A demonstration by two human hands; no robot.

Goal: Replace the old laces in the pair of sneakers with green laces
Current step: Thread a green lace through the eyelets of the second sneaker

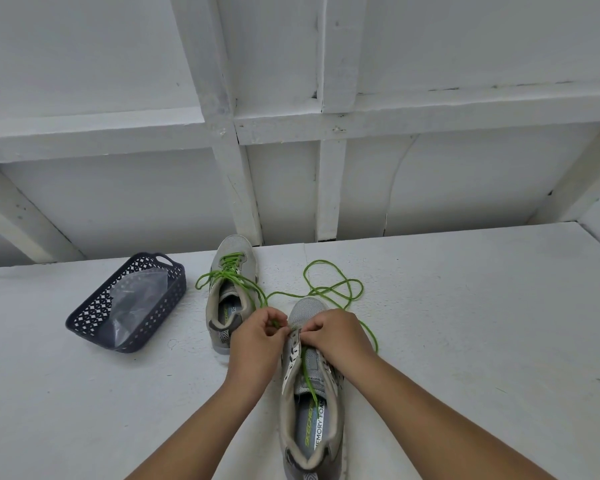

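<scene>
- Sitting on a white painted table [465, 323] are two grey sneakers, a basket and a long green lace.
- The near sneaker [312, 403] lies close to the person, toe pointing away. Its tongue is open and you can see writing on the insole.
- The left hand [257, 336] is curled and pinches the green lace [336, 289] right by the front holes of the near sneaker.
- The right hand [336, 336] is curled too, with its fingertips pinching at the same spot on the shoe's front edge. I cannot tell if it holds the lace or the shoe flap.
- One part of the green lace runs down the middle of the near sneaker. The rest lies in loose loops on the table past the toe and trails round the right side.
- The far sneaker [230, 289] sits a bit further back and to the left. It already has its own green lace [222, 275] crossed through the holes, with loose ends hanging over the sides.
- A dark blue plastic basket [84, 320] with little holes in its walls sits well to the left. A clear plastic bag [136, 296] lies inside it.
- Behind the table is a white wall [465, 174] made of painted boards and beams, with some scuffs and chipped paint.
</scene>
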